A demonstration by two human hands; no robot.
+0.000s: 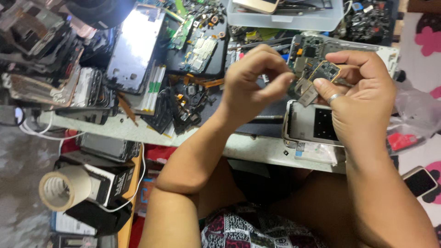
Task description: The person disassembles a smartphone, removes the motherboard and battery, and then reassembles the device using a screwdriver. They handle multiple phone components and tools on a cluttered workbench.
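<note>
My right hand (363,94), with a ring on one finger, holds a small phone circuit board (324,72) with a gold-coloured edge and metal shields. My left hand (252,80) pinches at the board's left end with thumb and forefinger. Both hands hover above a white phone frame (303,124) lying on the worktable. Another opened phone body (317,46) lies just behind the hands. What the left fingertips grip on the board is too small to make out.
Heaps of phone parts crowd the table: a dark phone screen (133,46), green circuit boards (197,43), stacked frames (41,69) at left, a clear plastic tray (285,16) at the back. A roll of masking tape (62,188) lies lower left. A phone (419,181) lies at right.
</note>
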